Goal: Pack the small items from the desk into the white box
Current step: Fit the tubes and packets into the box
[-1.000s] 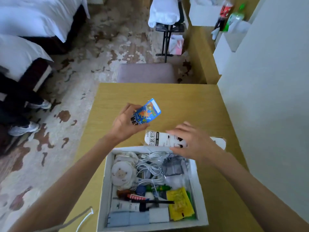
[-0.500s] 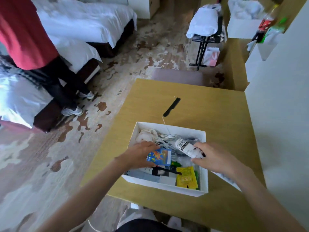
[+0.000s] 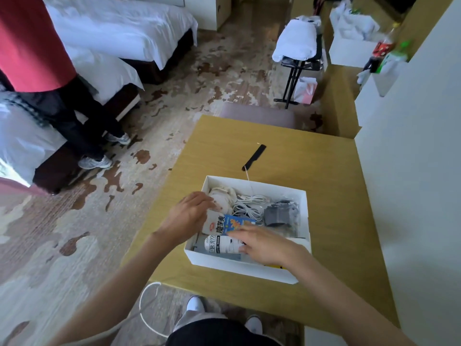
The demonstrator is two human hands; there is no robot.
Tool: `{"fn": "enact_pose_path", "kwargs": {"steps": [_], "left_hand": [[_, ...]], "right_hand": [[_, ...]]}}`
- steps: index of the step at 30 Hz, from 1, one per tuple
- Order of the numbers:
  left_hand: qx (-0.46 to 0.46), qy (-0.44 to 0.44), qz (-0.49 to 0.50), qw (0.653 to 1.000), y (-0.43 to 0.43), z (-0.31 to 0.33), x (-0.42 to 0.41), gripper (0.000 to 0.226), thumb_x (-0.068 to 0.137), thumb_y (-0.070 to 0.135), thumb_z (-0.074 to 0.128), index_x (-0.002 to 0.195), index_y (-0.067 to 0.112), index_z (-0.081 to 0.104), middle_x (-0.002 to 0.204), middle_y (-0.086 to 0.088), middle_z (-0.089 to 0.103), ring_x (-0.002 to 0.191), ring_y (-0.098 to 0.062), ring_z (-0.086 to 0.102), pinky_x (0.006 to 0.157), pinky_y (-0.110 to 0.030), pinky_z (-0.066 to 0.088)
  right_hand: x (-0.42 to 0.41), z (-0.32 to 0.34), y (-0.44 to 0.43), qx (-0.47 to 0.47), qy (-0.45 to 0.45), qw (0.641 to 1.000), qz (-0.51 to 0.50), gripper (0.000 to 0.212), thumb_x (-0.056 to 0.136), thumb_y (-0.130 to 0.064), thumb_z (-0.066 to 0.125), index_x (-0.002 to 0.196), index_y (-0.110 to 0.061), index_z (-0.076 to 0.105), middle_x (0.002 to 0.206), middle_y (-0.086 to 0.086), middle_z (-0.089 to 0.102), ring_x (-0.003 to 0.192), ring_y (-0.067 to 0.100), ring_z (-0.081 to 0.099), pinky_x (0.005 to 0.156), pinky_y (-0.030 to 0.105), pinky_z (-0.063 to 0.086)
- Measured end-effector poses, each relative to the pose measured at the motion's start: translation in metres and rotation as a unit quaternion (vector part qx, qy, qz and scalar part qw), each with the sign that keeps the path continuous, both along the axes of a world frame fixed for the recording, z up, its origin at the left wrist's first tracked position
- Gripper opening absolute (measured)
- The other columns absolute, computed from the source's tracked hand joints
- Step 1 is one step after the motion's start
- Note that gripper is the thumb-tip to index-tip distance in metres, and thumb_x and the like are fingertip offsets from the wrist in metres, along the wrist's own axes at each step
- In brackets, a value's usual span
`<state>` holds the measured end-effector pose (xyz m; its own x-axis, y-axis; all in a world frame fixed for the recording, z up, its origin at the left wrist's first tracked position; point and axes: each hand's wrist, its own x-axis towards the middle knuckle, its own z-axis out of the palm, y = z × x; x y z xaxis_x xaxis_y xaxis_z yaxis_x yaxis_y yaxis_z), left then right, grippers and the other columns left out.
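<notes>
The white box stands on the wooden desk, holding several small items. My left hand reaches in from the left and grips the left end of a blue and white snack packet lying across the box. My right hand comes in from the right, with its thumb and fingers on the right end of a white tube with black print, which lies along the near wall. White cables, a grey pouch and a round cream item fill the far half.
A black comb lies on the desk beyond the box. A padded stool stands at the desk's far edge and a white wall runs along the right. A person in red stands by the beds at left.
Both hands have lowered their items into the box. The snack packet now lies across the middle and the tube rests by the near wall. The camera has pulled back and tilted up.
</notes>
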<state>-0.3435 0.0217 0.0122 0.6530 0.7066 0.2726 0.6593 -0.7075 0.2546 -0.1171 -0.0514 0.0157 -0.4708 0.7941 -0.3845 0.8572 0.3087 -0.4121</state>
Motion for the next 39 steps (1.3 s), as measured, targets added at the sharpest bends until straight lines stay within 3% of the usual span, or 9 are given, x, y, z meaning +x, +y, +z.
{"fn": "enact_pose_path", "kwargs": {"steps": [5,9,15,20,23,27,32,35,39], "left_hand": [[-0.01,-0.023,0.02,0.999,-0.008,0.002,-0.019,0.029,0.08,-0.001,0.059,0.105,0.01,0.068,0.112,-0.003,0.067,0.11,-0.022,0.057,0.083,-0.036,0.055],[-0.05,-0.035,0.039,0.997,-0.007,-0.003,-0.022,0.029,0.083,0.002,0.054,0.107,0.014,0.066,0.116,0.002,0.065,0.113,-0.018,0.055,0.079,-0.038,0.056],[-0.088,-0.1,0.074,0.988,0.004,-0.003,-0.007,0.029,0.082,-0.002,0.053,0.102,0.013,0.067,0.116,-0.001,0.065,0.112,-0.018,0.054,0.072,-0.04,0.056],[-0.1,-0.132,0.107,0.98,0.023,0.002,0.013,0.025,0.085,0.0,0.052,0.103,0.011,0.066,0.115,-0.002,0.064,0.109,-0.02,0.053,0.077,-0.037,0.052],[-0.109,-0.157,0.133,0.973,0.043,0.0,0.022,0.024,0.086,0.001,0.051,0.102,0.011,0.066,0.113,-0.003,0.064,0.106,-0.02,0.055,0.079,-0.031,0.048],[-0.128,-0.087,0.146,0.977,0.079,-0.014,0.03,0.03,0.087,0.01,0.053,0.117,0.016,0.058,0.125,-0.002,0.057,0.115,-0.021,0.049,0.078,-0.033,0.048],[-0.225,0.022,0.074,0.971,0.121,-0.028,0.038,0.039,0.092,0.028,0.054,0.129,0.02,0.049,0.132,-0.003,0.052,0.121,-0.022,0.047,0.094,-0.042,0.047],[-0.27,0.043,0.015,0.962,0.134,-0.032,0.045,0.023,0.093,0.03,0.052,0.11,0.017,0.061,0.108,-0.004,0.066,0.095,-0.022,0.063,0.078,-0.039,0.053],[-0.216,0.056,-0.009,0.975,0.141,-0.037,0.045,0.014,0.09,0.019,0.049,0.083,0.014,0.06,0.081,-0.003,0.066,0.074,-0.024,0.062,0.059,-0.035,0.048]], "right_hand": [[-0.032,-0.02,0.012,-0.135,0.068,0.987,-0.046,0.06,0.097,-0.003,0.044,0.148,-0.031,0.034,0.153,0.0,0.037,0.12,0.029,0.054,0.097,0.051,0.047],[-0.024,-0.023,0.011,-0.081,0.093,0.991,-0.057,0.048,0.094,-0.015,0.056,0.142,-0.02,0.047,0.146,-0.002,0.046,0.132,0.015,0.043,0.108,0.034,0.037],[0.006,-0.008,0.007,-0.031,0.138,0.985,-0.102,0.037,0.096,-0.021,0.057,0.133,-0.022,0.056,0.131,-0.005,0.058,0.116,0.009,0.054,0.1,0.031,0.045],[0.051,0.006,0.025,0.05,0.223,0.951,-0.21,0.027,0.096,-0.018,0.057,0.122,-0.023,0.063,0.113,-0.015,0.063,0.094,-0.014,0.056,0.08,0.011,0.048],[0.077,0.016,0.05,0.086,0.254,0.929,-0.256,0.023,0.096,-0.018,0.055,0.115,-0.029,0.063,0.106,-0.024,0.061,0.097,-0.013,0.057,0.081,0.014,0.05],[0.101,0.017,0.089,0.133,0.272,0.897,-0.322,0.023,0.094,-0.017,0.056,0.104,-0.037,0.06,0.1,-0.029,0.06,0.093,-0.019,0.055,0.077,0.005,0.046],[0.111,-0.007,0.153,0.134,0.229,0.886,-0.381,0.023,0.095,-0.007,0.053,0.109,-0.021,0.064,0.107,-0.007,0.065,0.1,0.005,0.059,0.084,0.014,0.045],[0.113,-0.027,0.193,0.116,0.147,0.905,-0.382,0.027,0.094,0.0,0.051,0.115,-0.011,0.063,0.118,0.005,0.065,0.108,0.018,0.061,0.095,0.032,0.05],[0.096,-0.056,0.236,0.061,0.024,0.946,-0.316,0.042,0.093,-0.001,0.054,0.132,-0.017,0.054,0.138,0.007,0.052,0.126,0.023,0.05,0.104,0.04,0.044]]}}
